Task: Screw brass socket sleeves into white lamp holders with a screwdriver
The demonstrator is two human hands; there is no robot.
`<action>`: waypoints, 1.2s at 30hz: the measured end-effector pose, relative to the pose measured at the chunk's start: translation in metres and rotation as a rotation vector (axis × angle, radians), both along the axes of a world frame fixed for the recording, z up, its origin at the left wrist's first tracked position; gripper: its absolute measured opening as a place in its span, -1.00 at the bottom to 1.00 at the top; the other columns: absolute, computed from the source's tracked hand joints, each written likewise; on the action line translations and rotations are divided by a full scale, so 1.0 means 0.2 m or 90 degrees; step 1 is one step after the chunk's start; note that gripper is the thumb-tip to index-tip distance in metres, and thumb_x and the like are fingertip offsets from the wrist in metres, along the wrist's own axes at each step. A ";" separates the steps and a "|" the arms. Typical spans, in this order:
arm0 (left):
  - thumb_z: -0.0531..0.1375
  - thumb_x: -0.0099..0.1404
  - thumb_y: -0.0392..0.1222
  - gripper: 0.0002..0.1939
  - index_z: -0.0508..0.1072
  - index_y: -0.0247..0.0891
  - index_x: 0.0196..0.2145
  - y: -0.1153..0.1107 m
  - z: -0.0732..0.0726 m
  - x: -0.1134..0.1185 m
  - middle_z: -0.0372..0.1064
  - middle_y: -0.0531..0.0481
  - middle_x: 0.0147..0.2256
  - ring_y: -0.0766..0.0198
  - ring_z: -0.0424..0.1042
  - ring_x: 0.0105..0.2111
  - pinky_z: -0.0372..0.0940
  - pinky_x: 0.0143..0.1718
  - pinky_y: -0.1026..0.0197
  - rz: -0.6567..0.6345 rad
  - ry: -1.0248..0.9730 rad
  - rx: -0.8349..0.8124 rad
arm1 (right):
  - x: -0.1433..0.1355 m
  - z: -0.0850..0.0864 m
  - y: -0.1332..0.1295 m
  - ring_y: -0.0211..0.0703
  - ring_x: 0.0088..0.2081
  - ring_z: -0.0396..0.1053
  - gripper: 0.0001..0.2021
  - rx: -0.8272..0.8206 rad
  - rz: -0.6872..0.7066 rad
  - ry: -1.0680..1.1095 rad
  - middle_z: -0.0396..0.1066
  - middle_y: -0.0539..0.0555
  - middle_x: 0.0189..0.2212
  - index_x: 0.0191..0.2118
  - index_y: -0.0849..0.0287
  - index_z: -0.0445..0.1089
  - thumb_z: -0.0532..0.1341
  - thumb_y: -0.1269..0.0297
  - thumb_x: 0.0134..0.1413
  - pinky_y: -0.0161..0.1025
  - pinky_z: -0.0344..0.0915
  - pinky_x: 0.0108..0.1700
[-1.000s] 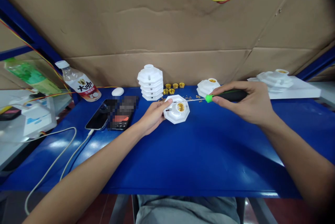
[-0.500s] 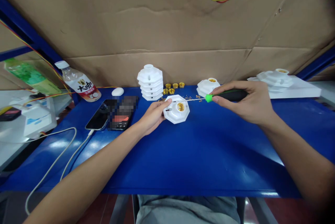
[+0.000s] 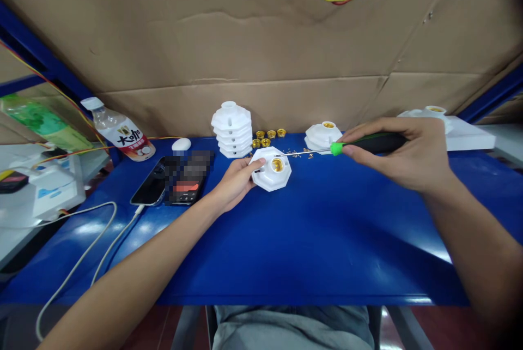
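Observation:
My left hand (image 3: 237,182) grips a white octagonal lamp holder (image 3: 273,180) by its left edge, thumb on top, tilted toward me above the blue table. A brass-coloured threaded shell shows inside its round socket. In my right hand (image 3: 412,154) is a screwdriver (image 3: 373,144) with a black and green handle, held level. Its thin shaft points left, and the tip is near the socket's rim; whether it touches cannot be told. Behind stand a stack of white lamp holders (image 3: 232,131), several brass shells (image 3: 265,143) and small scattered screws (image 3: 302,152).
Another lamp holder (image 3: 322,136) stands behind my right hand, and a white box (image 3: 472,134) at the back right bears more. To the left are two phones (image 3: 153,183), a white cable (image 3: 112,235), a drink bottle (image 3: 122,132) and a power strip (image 3: 59,186). Cardboard (image 3: 245,28) walls the back.
The screwdriver has drawn back to the right, its tip moving from beside my left thumb to nearer the socket. My left hand still holds the lamp holder in nearly the same place.

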State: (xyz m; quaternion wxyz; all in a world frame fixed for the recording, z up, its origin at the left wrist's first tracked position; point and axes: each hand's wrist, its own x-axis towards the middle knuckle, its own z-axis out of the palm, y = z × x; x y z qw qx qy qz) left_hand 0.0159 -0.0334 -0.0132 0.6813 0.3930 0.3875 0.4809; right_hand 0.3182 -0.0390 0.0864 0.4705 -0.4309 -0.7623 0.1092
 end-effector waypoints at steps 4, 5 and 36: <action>0.41 0.36 -0.10 -0.69 0.66 -0.33 -0.01 0.00 0.00 -0.01 0.64 -0.27 -0.13 -0.06 0.59 0.02 0.45 0.06 -0.01 0.016 0.017 0.021 | -0.01 0.00 -0.02 0.03 -0.27 0.66 -0.91 0.024 0.008 -0.050 0.70 0.01 -0.30 -0.33 -0.01 0.67 0.51 0.20 0.00 -0.10 0.52 -0.20; 0.40 0.37 -0.10 -0.68 0.66 -0.34 -0.01 0.00 0.00 -0.01 0.65 -0.26 -0.14 -0.05 0.59 0.01 0.45 0.06 -0.01 0.019 0.024 0.025 | -0.02 0.00 -0.03 0.03 -0.26 0.66 -0.92 0.030 0.016 -0.062 0.70 -0.01 -0.29 -0.33 -0.02 0.66 0.51 0.21 0.01 -0.10 0.54 -0.18; 0.41 0.36 0.02 -0.66 0.68 -0.34 -0.12 -0.02 0.00 0.00 0.63 -0.19 -0.20 0.08 0.55 -0.19 0.39 -0.03 0.00 0.046 0.115 0.097 | -0.05 -0.05 -0.04 0.01 -0.19 0.67 -0.86 0.068 0.083 -0.131 0.69 -0.15 -0.20 -0.22 -0.23 0.66 0.45 0.22 0.12 -0.02 0.60 0.00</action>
